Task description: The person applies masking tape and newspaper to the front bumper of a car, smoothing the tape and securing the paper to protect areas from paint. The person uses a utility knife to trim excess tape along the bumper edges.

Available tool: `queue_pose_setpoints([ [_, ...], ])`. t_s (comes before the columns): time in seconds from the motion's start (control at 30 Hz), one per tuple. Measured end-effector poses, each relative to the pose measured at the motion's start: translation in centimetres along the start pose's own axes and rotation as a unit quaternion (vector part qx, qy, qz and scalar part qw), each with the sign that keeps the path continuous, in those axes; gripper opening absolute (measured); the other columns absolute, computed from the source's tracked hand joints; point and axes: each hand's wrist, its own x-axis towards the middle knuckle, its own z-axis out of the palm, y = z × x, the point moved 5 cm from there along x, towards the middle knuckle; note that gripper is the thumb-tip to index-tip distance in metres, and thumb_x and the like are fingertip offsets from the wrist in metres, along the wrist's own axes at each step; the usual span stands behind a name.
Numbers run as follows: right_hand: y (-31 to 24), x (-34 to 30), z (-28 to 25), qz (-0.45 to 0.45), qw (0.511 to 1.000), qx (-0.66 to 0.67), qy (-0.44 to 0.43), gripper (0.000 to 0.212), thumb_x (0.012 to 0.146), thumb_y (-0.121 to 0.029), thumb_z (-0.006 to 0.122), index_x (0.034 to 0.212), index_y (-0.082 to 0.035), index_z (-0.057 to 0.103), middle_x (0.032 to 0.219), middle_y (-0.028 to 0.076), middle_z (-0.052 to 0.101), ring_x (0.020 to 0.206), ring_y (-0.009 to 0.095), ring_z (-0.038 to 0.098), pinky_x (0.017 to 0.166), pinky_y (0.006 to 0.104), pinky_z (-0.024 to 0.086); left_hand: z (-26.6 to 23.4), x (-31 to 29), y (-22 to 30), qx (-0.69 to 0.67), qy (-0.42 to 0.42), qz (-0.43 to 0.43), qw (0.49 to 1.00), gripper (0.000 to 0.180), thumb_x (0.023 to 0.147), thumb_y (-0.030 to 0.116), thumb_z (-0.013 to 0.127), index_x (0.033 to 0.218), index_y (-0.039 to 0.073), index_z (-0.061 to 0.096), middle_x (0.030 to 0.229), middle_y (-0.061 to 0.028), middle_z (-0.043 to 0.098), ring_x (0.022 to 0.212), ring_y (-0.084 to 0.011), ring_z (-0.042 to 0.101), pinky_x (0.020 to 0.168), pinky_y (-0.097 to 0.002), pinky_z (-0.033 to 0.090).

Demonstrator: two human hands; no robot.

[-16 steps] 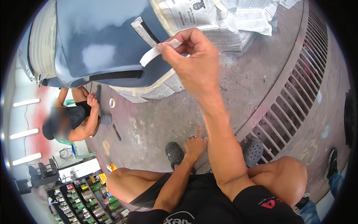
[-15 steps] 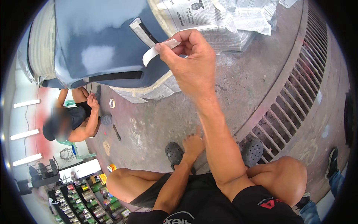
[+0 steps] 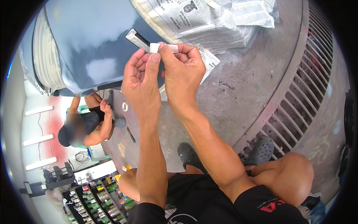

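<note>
Both my hands meet in front of a blue-grey vehicle body panel [image 3: 93,41]. Between thumb and fingers, my right hand [image 3: 184,76] pinches a short white strip of tape [image 3: 154,47]. Beside it my left hand [image 3: 141,84] is closed, thumb and forefinger pinching the strip's left end; its other fingers curl loosely. Just behind the strip lies a narrow black recess [image 3: 141,39] in the panel, partly covered by a pale strip. My hands hide the recess's lower end and part of a second black strip [image 3: 110,86] along the panel's lower edge.
Taped newspaper [image 3: 220,28] covers the area right of the panel. On the concrete floor lie a tape roll [image 3: 125,106] and a dark flat tool [image 3: 131,134]. A co-worker [image 3: 95,127] sits at left. A floor grate [image 3: 292,115] curves along the right; shelved cans [image 3: 100,201] stand lower left.
My left hand has risen from beside my foot to the strip and taken its end. My right hand has turned slightly and lowered. The view has shifted.
</note>
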Motion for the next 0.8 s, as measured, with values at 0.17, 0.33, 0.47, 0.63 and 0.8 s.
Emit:
queue_pose_setpoints([
  [0.17,0.2,-0.2,0.0,0.052,0.998,0.028,0.001,0.028,0.099,-0.015,0.082,0.104,-0.001,0.058,0.076,0.004,0.069,0.055,0.004,0.055,0.045,0.022,0.04,1.3,1.4,0.0,-0.016,0.028,-0.039,0.999,0.031,0.104,0.023,0.077,0.12,-0.004,0.073,0.097,-0.0037,0.073,0.09,-0.0089,0.063,0.075,-0.0249,0.052],
  [0.33,1.5,-0.5,-1.1,0.125,0.992,-0.017,0.029,0.032,0.104,-0.029,0.076,0.102,0.002,0.069,0.077,0.006,0.071,0.058,0.007,0.058,0.052,0.0269,0.045,1.3,1.7,-0.4,-0.023,0.09,-0.043,0.995,0.026,0.107,0.026,0.072,0.11,-0.001,0.073,0.089,-0.0013,0.07,0.079,-0.008,0.059,0.071,-0.0248,0.049],
  [0.47,2.7,0.7,-2.6,0.087,0.985,-0.136,0.055,0.045,0.106,-0.038,0.07,0.108,0.006,0.074,0.077,0.006,0.071,0.066,0.011,0.062,0.063,0.0324,0.05,2.4,1.6,-0.4,-0.019,0.076,-0.044,0.996,0.024,0.109,0.024,0.067,0.104,0.001,0.071,0.086,-0.0008,0.07,0.077,-0.0076,0.061,0.07,-0.025,0.051],
  [0.63,2.9,4.1,-5.2,-0.089,0.943,-0.291,0.137,0.049,0.107,-0.038,0.065,0.123,0.008,0.074,0.087,0.008,0.072,0.077,0.014,0.063,0.074,0.0343,0.053,1.9,2.5,-0.3,-0.025,0.104,-0.027,0.994,0.026,0.11,0.025,0.067,0.101,0.001,0.07,0.08,0.0,0.068,0.067,-0.0045,0.058,0.06,-0.0223,0.047],
  [0.8,-0.5,6.1,-4.9,-0.019,0.965,-0.262,0.026,0.044,0.106,-0.032,0.064,0.121,0.008,0.074,0.098,0.01,0.074,0.079,0.014,0.063,0.075,0.033,0.053,1.8,3.7,-0.1,0.029,0.085,-0.038,0.995,0.028,0.108,0.024,0.07,0.096,-0.001,0.072,0.07,0.0062,0.058,0.061,-0.0009,0.042,0.053,-0.0232,0.03],
])
